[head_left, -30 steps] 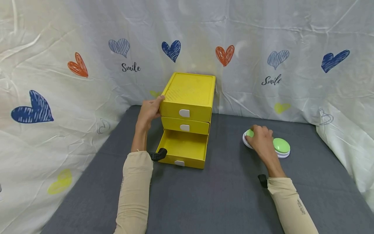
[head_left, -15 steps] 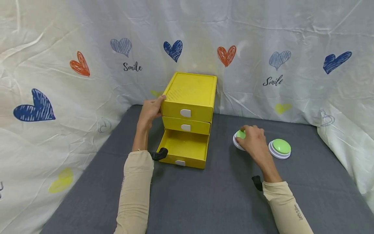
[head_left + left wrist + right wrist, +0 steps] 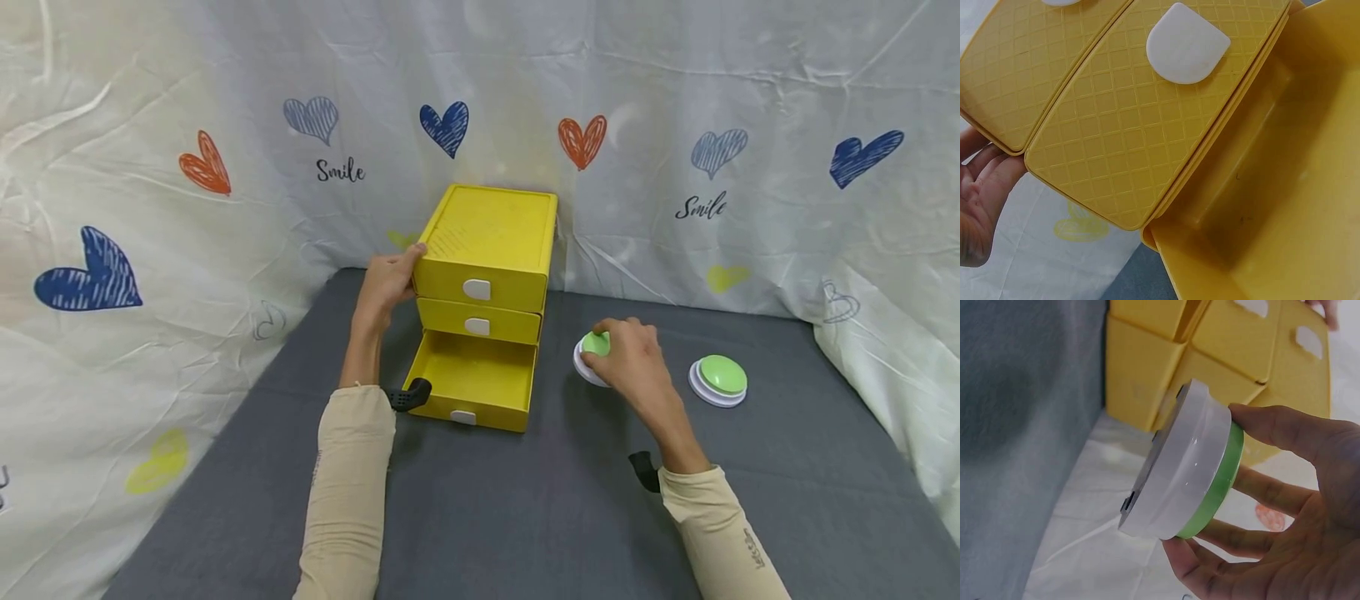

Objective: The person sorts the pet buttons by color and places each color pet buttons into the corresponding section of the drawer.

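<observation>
My right hand [image 3: 630, 362] holds a round push button with a green top [image 3: 597, 343] and white base by its edge, between thumb and fingertips. In the right wrist view the push button [image 3: 1185, 469] is tilted on its side, off the dark cloth, dark spots showing on its underside. My left hand [image 3: 387, 283] rests against the left side of a yellow drawer unit [image 3: 491, 225], fingertips at its upper front corner. In the left wrist view the left hand's fingers [image 3: 997, 172] lie along the side. The bottom drawer [image 3: 472, 375] is pulled out, with nothing in it.
A second green-topped push button [image 3: 720, 377] lies on the dark grey cloth [image 3: 525, 517] at the right. Both upper drawers with white tabs are closed. A white curtain [image 3: 645, 75] printed with hearts hangs right behind the drawer unit.
My right hand has carried its push button leftward, away from the second one and toward the drawer unit. The left hand has stayed against the unit.
</observation>
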{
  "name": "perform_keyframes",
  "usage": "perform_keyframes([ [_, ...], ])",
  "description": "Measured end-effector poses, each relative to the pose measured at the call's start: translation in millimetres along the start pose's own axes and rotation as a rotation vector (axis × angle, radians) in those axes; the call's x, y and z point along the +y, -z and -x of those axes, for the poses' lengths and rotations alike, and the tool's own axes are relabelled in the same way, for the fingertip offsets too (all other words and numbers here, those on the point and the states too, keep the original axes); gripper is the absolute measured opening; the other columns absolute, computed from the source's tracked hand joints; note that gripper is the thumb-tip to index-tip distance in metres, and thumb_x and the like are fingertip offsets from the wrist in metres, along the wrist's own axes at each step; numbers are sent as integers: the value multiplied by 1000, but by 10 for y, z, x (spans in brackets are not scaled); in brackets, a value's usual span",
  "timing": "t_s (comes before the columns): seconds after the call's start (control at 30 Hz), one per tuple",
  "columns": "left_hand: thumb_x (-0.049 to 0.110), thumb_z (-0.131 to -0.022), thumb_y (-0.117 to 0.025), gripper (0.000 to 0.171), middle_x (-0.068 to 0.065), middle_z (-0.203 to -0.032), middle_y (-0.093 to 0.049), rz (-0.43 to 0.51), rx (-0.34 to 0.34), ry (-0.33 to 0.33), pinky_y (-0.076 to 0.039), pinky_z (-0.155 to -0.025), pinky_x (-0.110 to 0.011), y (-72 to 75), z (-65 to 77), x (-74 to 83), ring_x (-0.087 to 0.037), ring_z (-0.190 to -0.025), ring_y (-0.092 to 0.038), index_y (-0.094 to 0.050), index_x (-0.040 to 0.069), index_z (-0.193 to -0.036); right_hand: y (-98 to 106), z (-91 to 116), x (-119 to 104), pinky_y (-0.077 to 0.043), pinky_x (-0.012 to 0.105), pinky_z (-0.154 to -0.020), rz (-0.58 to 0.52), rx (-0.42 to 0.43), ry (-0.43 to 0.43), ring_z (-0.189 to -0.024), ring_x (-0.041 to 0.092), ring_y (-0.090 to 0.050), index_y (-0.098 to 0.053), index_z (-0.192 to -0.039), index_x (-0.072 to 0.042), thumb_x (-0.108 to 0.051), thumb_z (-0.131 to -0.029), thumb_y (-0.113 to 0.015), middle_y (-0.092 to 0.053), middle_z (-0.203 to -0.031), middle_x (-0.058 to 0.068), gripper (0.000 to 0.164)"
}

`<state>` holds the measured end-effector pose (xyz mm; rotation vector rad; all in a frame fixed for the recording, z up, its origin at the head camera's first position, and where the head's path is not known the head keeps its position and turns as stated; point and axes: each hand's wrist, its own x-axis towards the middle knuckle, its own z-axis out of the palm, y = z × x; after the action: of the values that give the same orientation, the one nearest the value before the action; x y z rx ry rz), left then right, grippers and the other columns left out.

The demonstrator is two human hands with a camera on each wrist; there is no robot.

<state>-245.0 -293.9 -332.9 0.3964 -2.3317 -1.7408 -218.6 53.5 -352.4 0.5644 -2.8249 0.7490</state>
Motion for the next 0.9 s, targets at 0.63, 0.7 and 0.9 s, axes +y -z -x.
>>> perform_keyframes([
  [0.63, 69, -73, -56, 60, -2, -83, -62, 13, -10, 8, -50, -80, -35, -3, 1, 20, -20, -86, -62, -57, 9, -69, -99, 0, -411, -37, 26, -50, -94, -107, 72, -64, 20, -47, -68, -103, -6, -24, -75, -74, -61, -88, 8, 34],
  [0.7, 70, -73, -57, 61, -3, -72, -58, 8, -2, 6, -51, -72, -31, -4, -1, 19, -22, -79, -61, -51, 10, -63, -117, 0, -469, -39, 26, -52, -87, -120, 75, -66, 20, -48, -68, -103, -7, -26, -75, -74, -60, -89, 8, 35],
  [0.9, 70, -73, -56, 61, 3, -46, -30, 5, 2, -30, -36, -48, -27, -5, 2, -7, -13, -41, -32, -36, 16, -53, -184, 2, -633, -39, 28, -58, -68, -156, 77, -76, 24, -46, -68, -104, -8, -29, -75, -75, -58, -93, 10, 36],
])
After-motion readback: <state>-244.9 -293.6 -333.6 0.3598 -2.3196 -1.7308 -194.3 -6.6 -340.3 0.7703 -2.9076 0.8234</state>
